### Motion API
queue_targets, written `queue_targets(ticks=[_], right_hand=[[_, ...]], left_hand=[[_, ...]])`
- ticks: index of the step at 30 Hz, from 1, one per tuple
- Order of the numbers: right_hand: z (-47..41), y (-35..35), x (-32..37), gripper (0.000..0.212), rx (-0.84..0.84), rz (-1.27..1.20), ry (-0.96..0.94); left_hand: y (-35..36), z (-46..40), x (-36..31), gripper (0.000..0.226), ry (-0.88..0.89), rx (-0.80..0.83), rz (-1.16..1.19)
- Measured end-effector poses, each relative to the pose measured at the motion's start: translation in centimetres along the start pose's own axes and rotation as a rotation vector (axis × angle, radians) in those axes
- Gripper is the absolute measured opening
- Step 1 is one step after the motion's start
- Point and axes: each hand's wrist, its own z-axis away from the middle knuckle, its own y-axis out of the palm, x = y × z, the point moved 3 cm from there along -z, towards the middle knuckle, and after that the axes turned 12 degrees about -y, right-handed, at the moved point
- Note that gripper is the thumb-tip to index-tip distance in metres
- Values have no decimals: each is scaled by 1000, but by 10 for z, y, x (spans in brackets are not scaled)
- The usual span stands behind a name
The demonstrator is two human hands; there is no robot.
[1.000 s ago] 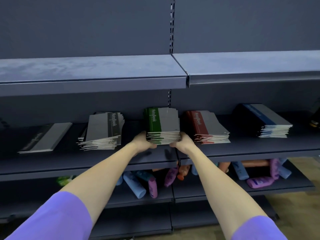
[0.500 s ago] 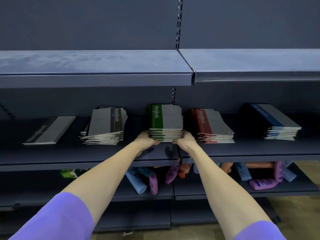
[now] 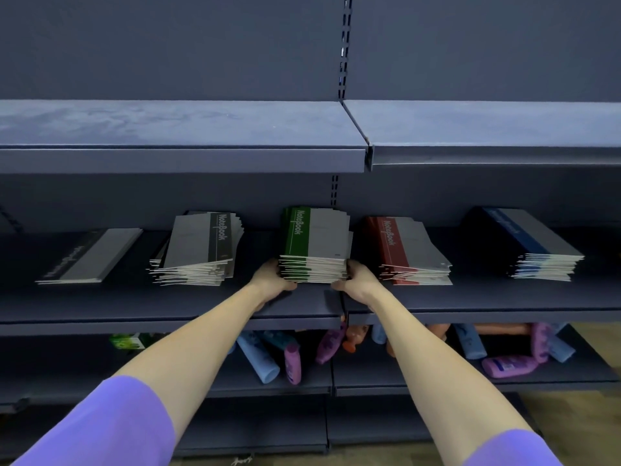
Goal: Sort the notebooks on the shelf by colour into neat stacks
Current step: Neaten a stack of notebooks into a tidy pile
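I hold the pile of green-spined paper notebooks on the dark metal shelf — my left hand and right hand each have a grip on one side. I think I am squaring it up; next comes a soft squeeze so the edges line up.

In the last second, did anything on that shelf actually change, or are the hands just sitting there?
Little changed. The left hand and right hand keep gripping the green stack from both sides; its edges look a bit more squared. The grey stack, red stack and blue stack stayed put.
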Motion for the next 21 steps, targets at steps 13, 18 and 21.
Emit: queue_targets(ticks=[13, 18, 21], right_hand=[[-10, -4, -8, 67, -100, 188, -131], [-21, -3, -9, 60, -115, 259, -163], [-25, -3, -10, 55, -148, 268, -152]], left_hand=[[1, -5, -5, 85, 97, -161, -283], [3, -11, -8, 79, 117, -214, -371], [4, -17, -10, 72, 127, -218, -401]])
